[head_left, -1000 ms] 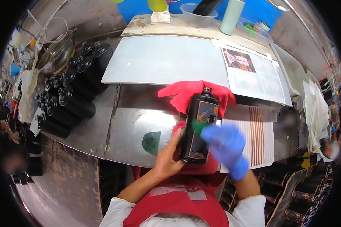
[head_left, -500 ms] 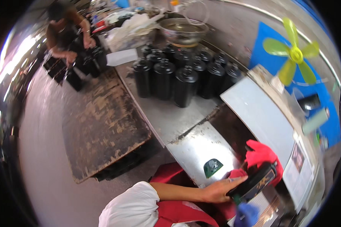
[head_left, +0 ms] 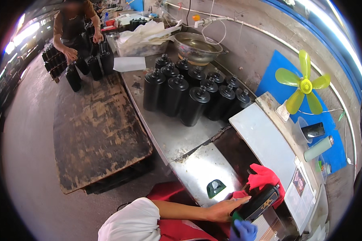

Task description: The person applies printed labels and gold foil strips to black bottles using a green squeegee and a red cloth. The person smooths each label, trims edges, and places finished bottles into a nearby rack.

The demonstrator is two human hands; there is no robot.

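A black bottle [head_left: 259, 203] with a gold picture on its side lies tilted against a pink-red cloth [head_left: 265, 177]. My left hand [head_left: 223, 209], bare, holds the bottle near its left end, fingers stretched along its upper side; the thumb is hidden. In a blue glove, my right hand [head_left: 245, 229] is closed round a small green piece [head_left: 236, 218] close to the bottle's lower left end; most of that piece is covered by the glove. On the metal table just beyond my left hand rests a flat dark green half-round piece [head_left: 216, 188].
Several black bottles [head_left: 195, 106] stand upright on the metal table [head_left: 169, 140]. A metal basin [head_left: 197, 48] is behind them. To the right are a white board [head_left: 265, 132], a yellow-green fan [head_left: 305, 85] and a pale green flask [head_left: 318, 148]. Another person [head_left: 74, 32] handles bottles beyond a worn board [head_left: 102, 132].
The view has tilted and shifted. My right hand, blurred before, now shows clearly with the green piece at the bottle's end. The left hand stays on the bottle; the other person's hands remain among bottles.
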